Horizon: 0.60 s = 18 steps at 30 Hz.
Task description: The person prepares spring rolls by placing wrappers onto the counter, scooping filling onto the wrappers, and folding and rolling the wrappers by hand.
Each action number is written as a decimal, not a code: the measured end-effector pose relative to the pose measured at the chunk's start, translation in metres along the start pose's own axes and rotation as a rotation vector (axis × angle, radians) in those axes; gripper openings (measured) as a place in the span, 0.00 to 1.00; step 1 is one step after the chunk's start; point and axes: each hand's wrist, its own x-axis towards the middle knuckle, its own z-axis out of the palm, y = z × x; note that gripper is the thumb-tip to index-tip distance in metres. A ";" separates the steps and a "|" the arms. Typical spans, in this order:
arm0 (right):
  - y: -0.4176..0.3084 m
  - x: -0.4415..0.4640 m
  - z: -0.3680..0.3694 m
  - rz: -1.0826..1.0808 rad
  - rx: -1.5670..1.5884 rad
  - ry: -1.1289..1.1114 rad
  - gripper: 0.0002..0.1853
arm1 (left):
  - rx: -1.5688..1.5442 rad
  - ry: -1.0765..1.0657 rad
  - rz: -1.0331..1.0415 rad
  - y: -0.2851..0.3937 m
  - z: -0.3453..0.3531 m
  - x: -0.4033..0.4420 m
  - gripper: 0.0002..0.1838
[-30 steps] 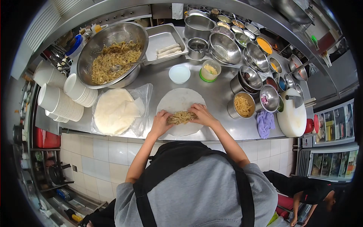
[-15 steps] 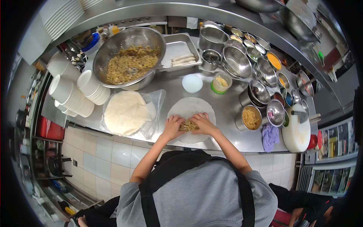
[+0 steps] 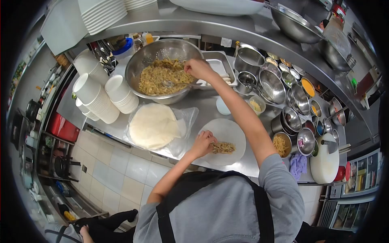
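A thin round white wrapper (image 3: 235,135) lies flat on the steel counter with a strip of shredded brown-yellow filling (image 3: 225,148) across it. Closed around the left end of that strip are the curled fingers of my left hand (image 3: 204,143). My right hand (image 3: 198,69) reaches over the right rim of a large metal bowl (image 3: 135,77) of the same filling, its fingertips pinched together; what is between them is hidden. A spoon (image 3: 168,84) rests in the bowl's mixture. Left of my left hand, a stack of round wrappers (image 3: 152,127) sits on a plastic bag.
A metal tray (image 3: 216,60) with pale rolls stands behind my right forearm. Stacked white tubs (image 3: 95,97) are at left. Several metal bowls (image 3: 271,85), a pot of yellow strips (image 3: 281,145) and a purple cloth (image 3: 298,165) fill the right. A steel shelf (image 3: 182,26) overhangs the back.
My right hand has left the filling strip and moved up to the bowl. My left hand stays at the strip's left end. The camera view has shifted.
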 end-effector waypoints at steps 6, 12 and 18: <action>0.033 0.059 0.064 0.201 -0.428 -0.376 0.15 | -0.072 0.027 -0.015 -0.002 -0.013 -0.012 0.13; 0.033 0.070 0.074 0.306 -0.467 -0.590 0.24 | -0.116 0.024 -0.026 -0.018 -0.010 -0.025 0.12; 0.040 0.070 0.076 0.272 -0.472 -0.622 0.20 | -0.108 0.002 -0.027 -0.020 -0.012 -0.029 0.12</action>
